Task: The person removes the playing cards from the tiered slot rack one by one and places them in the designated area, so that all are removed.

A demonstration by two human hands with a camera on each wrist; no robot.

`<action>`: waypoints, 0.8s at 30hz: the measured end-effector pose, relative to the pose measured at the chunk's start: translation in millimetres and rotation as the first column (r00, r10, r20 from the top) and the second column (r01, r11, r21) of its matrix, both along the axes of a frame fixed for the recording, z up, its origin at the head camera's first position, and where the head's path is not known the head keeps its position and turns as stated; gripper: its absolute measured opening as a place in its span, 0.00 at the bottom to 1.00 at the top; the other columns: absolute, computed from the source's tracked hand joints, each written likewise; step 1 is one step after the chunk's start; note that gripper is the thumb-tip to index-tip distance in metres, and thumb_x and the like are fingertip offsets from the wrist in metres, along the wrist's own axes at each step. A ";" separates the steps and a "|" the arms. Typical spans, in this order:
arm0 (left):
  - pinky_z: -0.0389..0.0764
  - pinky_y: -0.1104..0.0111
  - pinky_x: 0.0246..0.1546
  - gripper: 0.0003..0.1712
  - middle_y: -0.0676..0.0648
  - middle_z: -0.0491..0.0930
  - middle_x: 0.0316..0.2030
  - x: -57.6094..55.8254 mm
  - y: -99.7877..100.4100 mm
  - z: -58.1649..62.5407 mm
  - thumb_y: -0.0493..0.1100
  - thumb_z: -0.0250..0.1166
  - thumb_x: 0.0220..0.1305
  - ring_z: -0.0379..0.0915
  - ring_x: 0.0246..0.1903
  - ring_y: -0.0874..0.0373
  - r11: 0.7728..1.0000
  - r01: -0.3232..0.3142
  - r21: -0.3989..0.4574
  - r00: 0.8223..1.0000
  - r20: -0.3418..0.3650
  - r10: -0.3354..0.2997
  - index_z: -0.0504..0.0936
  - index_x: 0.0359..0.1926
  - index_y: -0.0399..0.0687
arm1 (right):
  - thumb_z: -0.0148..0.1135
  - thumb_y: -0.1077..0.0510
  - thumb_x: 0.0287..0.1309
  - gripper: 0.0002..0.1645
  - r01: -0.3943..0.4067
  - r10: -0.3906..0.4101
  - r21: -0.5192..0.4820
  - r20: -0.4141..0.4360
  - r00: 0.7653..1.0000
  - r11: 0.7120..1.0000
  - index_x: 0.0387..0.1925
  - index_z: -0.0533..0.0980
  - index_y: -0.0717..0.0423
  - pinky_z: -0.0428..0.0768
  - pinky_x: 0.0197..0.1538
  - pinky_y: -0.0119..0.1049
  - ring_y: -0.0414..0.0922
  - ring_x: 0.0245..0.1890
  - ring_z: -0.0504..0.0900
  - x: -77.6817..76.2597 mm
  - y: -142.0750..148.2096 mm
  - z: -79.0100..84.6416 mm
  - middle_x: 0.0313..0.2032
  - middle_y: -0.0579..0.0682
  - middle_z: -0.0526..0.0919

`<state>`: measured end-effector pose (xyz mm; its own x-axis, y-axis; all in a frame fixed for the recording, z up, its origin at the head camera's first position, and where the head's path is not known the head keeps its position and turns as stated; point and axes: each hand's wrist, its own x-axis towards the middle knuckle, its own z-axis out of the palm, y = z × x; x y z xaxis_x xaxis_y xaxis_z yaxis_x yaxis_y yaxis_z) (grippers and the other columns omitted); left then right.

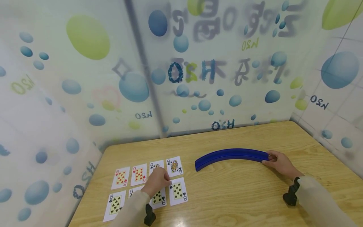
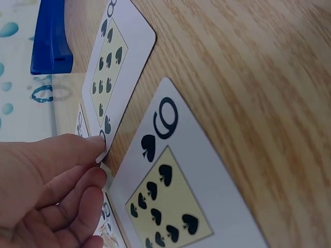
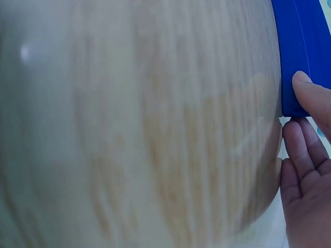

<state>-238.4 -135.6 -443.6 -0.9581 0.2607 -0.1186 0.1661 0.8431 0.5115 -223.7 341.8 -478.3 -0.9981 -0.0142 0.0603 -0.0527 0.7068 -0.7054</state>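
Note:
My left hand (image 1: 157, 182) pinches the upper left corner of the eight of spades (image 1: 177, 191); in the left wrist view its thumb (image 2: 88, 147) lies over that corner and the other fingers curl below. Beside it lies the nine of spades (image 1: 158, 199), partly under the hand in the head view. Behind are the queen of spades (image 1: 160, 163) and queen of clubs (image 1: 174, 166). On the right, my right hand (image 1: 282, 164) grips the right end of a curved blue card holder (image 1: 232, 154), its thumb (image 3: 310, 93) on the holder's face.
Farther left lie the eight of hearts (image 1: 121, 177), nine of hearts (image 1: 139, 174) and eight of clubs (image 1: 115, 205). A nine (image 1: 132, 191) is mostly hidden by the left sleeve. The wooden table (image 1: 227, 195) meets a patterned wall covering (image 1: 198, 110) at its back edge.

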 end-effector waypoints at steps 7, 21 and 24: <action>0.71 0.69 0.26 0.07 0.52 0.72 0.23 -0.2 0.0 -3.1 0.36 0.70 0.48 0.68 0.24 0.60 1.000 -0.009 -0.021 1.000 -0.003 0.009 0.79 0.21 0.45 | 0.64 0.54 0.55 0.32 0.002 -0.002 -0.001 0.002 1.000 1.000 0.50 0.66 0.78 0.75 0.37 0.44 0.54 0.37 0.74 -0.9 -0.1 -0.4 0.38 0.65 0.75; 0.72 0.69 0.24 0.04 0.53 0.74 0.23 5.6 -3.7 -3.0 0.37 0.69 0.49 0.68 0.23 0.61 1.000 0.011 -0.007 0.998 -0.059 -0.011 0.81 0.22 0.45 | 0.63 0.53 0.55 0.38 -0.005 0.005 -0.011 0.007 1.000 1.000 0.54 0.61 0.81 0.75 0.41 0.49 0.59 0.41 0.74 -0.8 -1.6 -1.3 0.42 0.70 0.73; 0.71 0.68 0.26 0.04 0.53 0.74 0.24 6.7 -5.7 -2.6 0.38 0.67 0.51 0.68 0.24 0.61 1.000 -0.002 0.005 0.997 -0.073 0.002 0.81 0.23 0.46 | 0.64 0.52 0.54 0.40 -0.008 0.008 -0.017 0.021 1.000 1.000 0.55 0.61 0.80 0.75 0.41 0.48 0.59 0.42 0.74 0.4 -1.0 1.0 0.43 0.70 0.73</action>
<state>-231.7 -141.3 -446.2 -0.9647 0.2592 -0.0471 0.2015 0.8411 0.5019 -223.3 340.8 -477.3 -0.9990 -0.0213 0.0395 -0.0432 0.6943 -0.7184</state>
